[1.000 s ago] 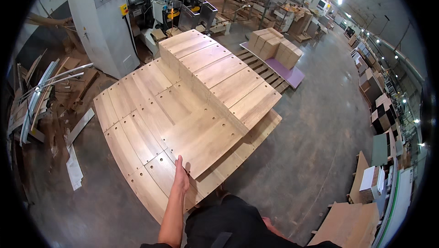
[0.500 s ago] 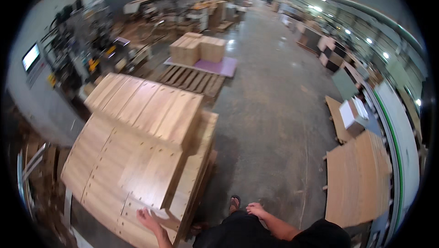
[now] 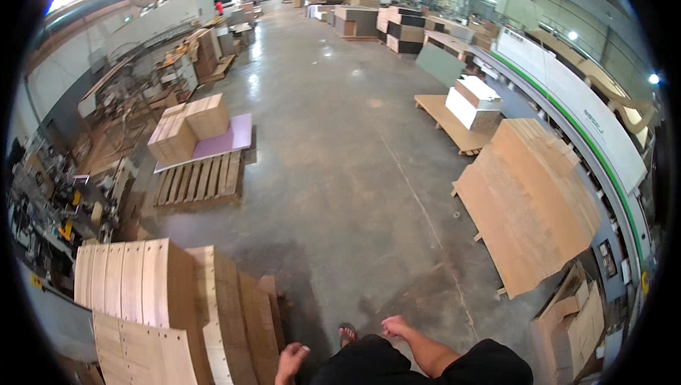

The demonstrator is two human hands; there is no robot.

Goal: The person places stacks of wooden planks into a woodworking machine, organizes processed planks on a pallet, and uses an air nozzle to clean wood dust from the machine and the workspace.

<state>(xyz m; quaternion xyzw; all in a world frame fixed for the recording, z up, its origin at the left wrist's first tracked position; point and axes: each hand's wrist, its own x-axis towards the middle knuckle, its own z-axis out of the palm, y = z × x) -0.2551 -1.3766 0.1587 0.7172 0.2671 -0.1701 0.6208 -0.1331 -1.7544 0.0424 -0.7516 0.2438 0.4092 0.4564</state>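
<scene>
My left hand [image 3: 291, 361] hangs low at the bottom edge, beside a stack of pale wooden panels [image 3: 186, 314] and apart from it. Its fingers are curled in, and nothing shows in them. My right hand [image 3: 395, 327] is in front of my body over the floor, closed in a loose fist with no object visible. The panel stack has small dark holes along its edges, and its upper boards form a stepped block at the lower left.
Ahead runs a grey concrete floor [image 3: 333, 172]. At left, a slatted pallet [image 3: 200, 180] stands by a purple sheet bearing wooden blocks [image 3: 186, 126]. At right lie brown boards [image 3: 528, 204], a white-topped box [image 3: 474, 103] and a long white machine [image 3: 567, 94]. Cardboard pieces [image 3: 571, 321] lie lower right.
The view has swung to the right and up, so the panel stack now sits lower left. My left hand has come away from above the panels toward my side. My right hand stays closed.
</scene>
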